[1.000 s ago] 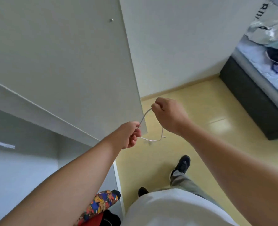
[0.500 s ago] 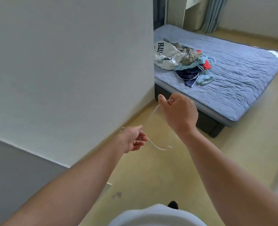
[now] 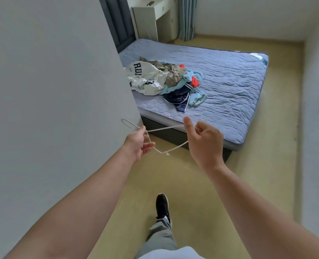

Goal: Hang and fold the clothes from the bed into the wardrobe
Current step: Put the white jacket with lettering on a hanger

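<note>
A thin white wire hanger (image 3: 166,129) stretches between both my hands in front of me. My left hand (image 3: 139,142) pinches it near the neck, and the hook sticks out to the left. My right hand (image 3: 203,141) grips the hanger's right end with curled fingers. Beyond the hands, a pile of clothes (image 3: 166,81) lies on the near left part of the bed (image 3: 229,86): a white printed top, an olive piece, light blue, navy and red items.
A white wardrobe door panel (image 3: 52,90) fills the left side, close to my left hand. Yellow floor (image 3: 248,184) runs between me and the bed. A dark headboard (image 3: 119,21), a white desk (image 3: 155,15) and a curtain (image 3: 186,17) stand at the back.
The view has swung from the wardrobe to the bed. Both hands have moved apart along the hanger, and the bed with its clothes is now closer and fully in sight.
</note>
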### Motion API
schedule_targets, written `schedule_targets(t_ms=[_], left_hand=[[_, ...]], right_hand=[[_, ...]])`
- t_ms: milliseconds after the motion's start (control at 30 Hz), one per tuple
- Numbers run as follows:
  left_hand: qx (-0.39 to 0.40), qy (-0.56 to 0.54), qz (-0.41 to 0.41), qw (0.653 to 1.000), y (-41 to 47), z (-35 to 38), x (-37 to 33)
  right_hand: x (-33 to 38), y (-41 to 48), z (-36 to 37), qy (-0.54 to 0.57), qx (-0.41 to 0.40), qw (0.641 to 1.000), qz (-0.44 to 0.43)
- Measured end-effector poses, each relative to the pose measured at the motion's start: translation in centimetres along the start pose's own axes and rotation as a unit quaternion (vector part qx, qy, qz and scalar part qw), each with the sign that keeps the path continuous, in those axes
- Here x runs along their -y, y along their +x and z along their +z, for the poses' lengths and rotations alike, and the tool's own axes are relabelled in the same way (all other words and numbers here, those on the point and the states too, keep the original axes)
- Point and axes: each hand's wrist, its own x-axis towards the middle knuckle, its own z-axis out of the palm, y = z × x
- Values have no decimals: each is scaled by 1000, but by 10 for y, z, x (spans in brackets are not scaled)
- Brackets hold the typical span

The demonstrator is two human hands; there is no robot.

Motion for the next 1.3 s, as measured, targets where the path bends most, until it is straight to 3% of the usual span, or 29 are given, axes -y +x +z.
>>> schedule_targets(t_ms=[200, 333, 567, 633, 767, 867, 967, 1067, 1300], left_hand=[[23, 21, 10, 999, 133, 25, -64], [19, 30, 17, 999, 208, 40, -121], [-5, 122, 93, 988, 305, 93, -191], [9, 183, 137, 973, 328, 113, -202], [50, 293, 212, 931, 371, 151, -228], [49, 388, 271, 880, 395, 173, -258], [75, 437, 310, 841, 412, 194, -290], [116, 459, 339, 813, 430, 210, -315], [161, 480, 325, 799, 496, 227, -336]], right_hand=[[-28, 101, 68, -47, 17, 998, 32], [-41, 166, 103, -84, 71, 992, 61], [-94, 250, 131, -191, 157, 954, 171], [-111, 274, 142, -229, 172, 939, 192], [-148, 330, 177, -309, 277, 883, 218], [-172, 375, 203, -312, 331, 860, 232], [-181, 419, 226, -270, 357, 864, 229], [-179, 465, 251, -220, 337, 891, 210], [-195, 535, 307, -138, 335, 899, 244]])
